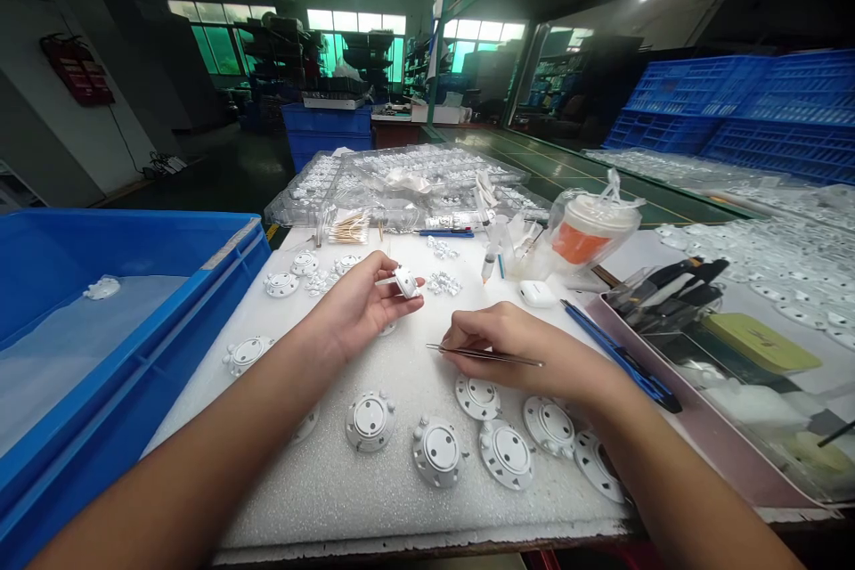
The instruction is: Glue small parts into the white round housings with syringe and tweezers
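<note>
Between the thumb and fingers of my left hand [364, 303] is a small white round plastic part [406, 282], held tilted above the foam sheet. My right hand [491, 338] grips a pair of metal tweezers [494, 356], their tips pointing left toward the space below my left hand. Several white discs with two dark holes, such as one disc [370, 420] and another disc [437, 452], lie on the white foam sheet [321, 508] near me. Small white pieces [444, 283] sit in loose piles beyond my hands.
A blue bin [233, 263] with one white part [102, 288] inside stands at left. Cotton swabs [349, 229], a syringe [492, 254], a bagged cup [588, 232] and a white case [536, 293] are farther back. At right is a tool tray [708, 436]; clear trays [401, 169] of parts lie behind.
</note>
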`<state>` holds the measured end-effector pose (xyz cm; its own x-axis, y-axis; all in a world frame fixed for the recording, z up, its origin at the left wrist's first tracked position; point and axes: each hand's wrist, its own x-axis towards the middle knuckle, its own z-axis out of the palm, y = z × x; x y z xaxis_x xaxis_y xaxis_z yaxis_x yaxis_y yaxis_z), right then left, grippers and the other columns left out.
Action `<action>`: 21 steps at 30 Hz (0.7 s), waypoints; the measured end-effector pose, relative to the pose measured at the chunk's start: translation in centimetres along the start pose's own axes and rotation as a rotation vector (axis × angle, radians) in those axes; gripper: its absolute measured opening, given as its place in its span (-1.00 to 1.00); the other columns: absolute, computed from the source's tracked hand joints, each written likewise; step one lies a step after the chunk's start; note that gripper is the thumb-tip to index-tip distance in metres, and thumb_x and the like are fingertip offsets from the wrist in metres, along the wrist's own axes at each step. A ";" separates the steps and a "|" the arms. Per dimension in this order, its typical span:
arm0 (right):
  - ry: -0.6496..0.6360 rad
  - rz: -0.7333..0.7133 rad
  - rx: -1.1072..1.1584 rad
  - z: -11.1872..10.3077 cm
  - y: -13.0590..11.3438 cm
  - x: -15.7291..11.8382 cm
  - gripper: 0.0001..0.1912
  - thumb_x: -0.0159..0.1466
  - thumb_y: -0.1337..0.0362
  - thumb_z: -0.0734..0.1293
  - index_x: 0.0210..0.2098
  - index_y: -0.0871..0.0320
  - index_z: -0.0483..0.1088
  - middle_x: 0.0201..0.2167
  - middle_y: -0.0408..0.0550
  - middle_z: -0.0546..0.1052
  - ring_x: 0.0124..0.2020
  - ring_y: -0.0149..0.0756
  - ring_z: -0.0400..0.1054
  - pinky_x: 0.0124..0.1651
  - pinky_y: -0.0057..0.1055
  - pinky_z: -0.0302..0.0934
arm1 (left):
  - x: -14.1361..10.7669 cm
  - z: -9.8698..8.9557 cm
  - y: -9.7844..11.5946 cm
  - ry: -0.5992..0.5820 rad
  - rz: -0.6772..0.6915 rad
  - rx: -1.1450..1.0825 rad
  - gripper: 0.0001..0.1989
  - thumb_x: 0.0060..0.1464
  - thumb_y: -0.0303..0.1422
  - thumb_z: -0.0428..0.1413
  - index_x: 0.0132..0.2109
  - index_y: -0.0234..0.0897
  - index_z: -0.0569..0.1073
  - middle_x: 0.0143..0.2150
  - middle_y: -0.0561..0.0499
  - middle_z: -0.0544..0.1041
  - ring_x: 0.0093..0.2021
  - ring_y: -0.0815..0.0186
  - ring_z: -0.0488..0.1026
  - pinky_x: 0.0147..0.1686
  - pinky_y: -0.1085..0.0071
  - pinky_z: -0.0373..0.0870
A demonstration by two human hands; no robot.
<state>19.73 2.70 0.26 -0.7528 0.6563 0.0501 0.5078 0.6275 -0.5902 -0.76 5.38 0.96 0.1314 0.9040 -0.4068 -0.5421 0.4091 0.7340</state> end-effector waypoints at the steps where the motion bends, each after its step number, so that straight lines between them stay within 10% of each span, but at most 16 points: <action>1: 0.000 0.002 -0.002 0.0 0.0 0.0 -0.89 0.30 0.33 0.27 -0.37 0.16 0.27 -0.49 -0.21 0.41 -0.52 -0.48 0.21 -0.47 -0.53 0.04 | 0.0 0.0 0.0 -0.001 0.000 0.000 -0.82 0.01 -0.57 0.04 -0.18 -0.40 0.29 -0.22 -0.31 0.51 -0.34 0.22 0.52 -0.33 0.34 0.59; 21: 0.018 0.031 0.064 0.2 0.0 0.2 -0.90 0.30 0.31 0.28 -0.35 0.16 0.29 -0.47 -0.18 0.45 -0.50 -0.46 0.25 -0.46 -0.53 0.07 | 0.0 -0.1 0.0 -0.015 -0.008 0.009 -0.84 0.01 -0.56 0.04 -0.21 -0.37 0.30 -0.28 -0.22 0.50 -0.36 0.24 0.52 -0.30 0.32 0.59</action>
<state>19.50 2.69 0.15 -0.7291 0.6829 0.0450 0.5029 0.5792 -0.6416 -0.80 5.37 0.88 0.1478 0.9026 -0.4044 -0.5337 0.4170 0.7357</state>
